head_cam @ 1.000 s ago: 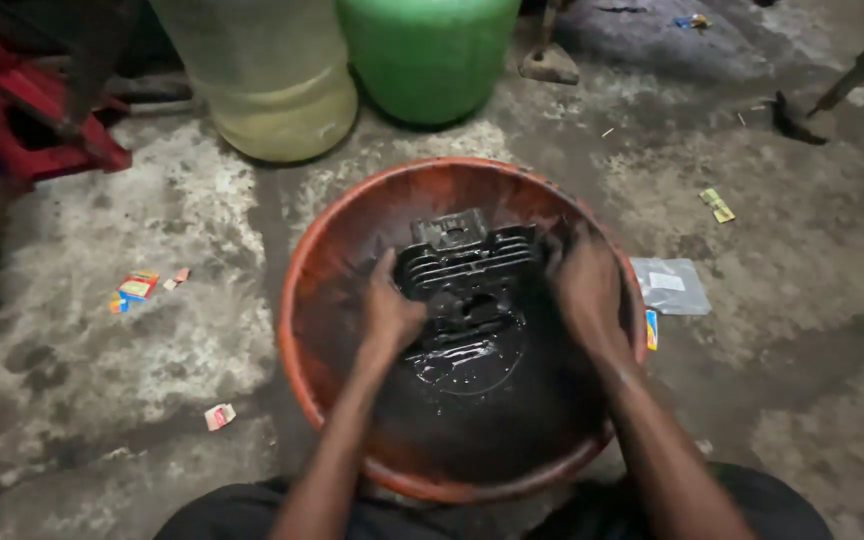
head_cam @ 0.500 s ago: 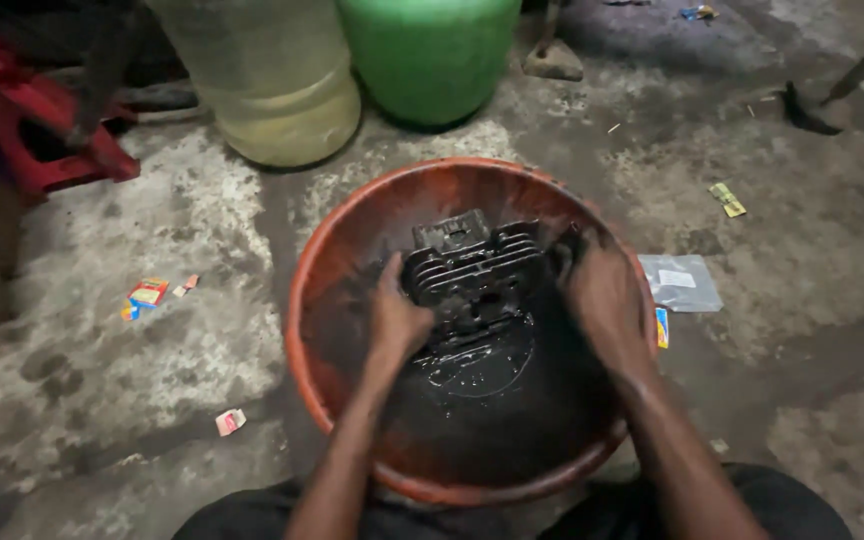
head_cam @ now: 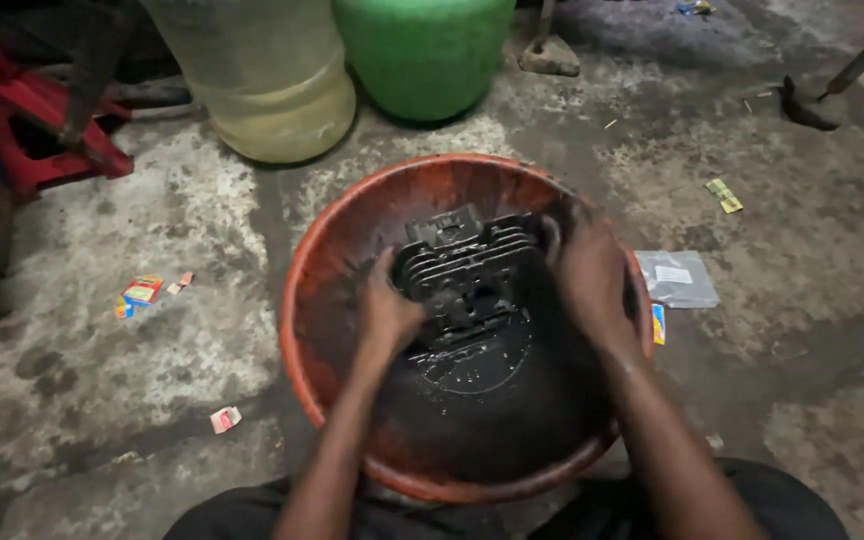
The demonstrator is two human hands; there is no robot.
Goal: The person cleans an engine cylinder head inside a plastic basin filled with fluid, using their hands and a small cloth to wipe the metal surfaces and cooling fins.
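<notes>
finned engine part (head_cam: 467, 265) lying in dark oily liquid inside the orange basin (head_cam: 302, 330) on the floor, long axis running left to right; left hand (head_cam: 387, 310) grasps its left end, right hand (head_cam: 587, 275) its right end (both equally near).

Orange-red basin (head_cam: 322, 260), inside smeared w/ black oily liquid. Finned metal engine part (head_cam: 467, 265) was dark grey-black, glossy wet. Behind: pale yellow translucent jug (head_cam: 262, 75) & bright green container (head_cam: 422, 50). Red frame (head_cam: 27, 125) at left. Floor (head_cam: 132, 350) was mottled grey w/ whitish patches, multicoloured paper scraps (head_cam: 140, 292).
</notes>
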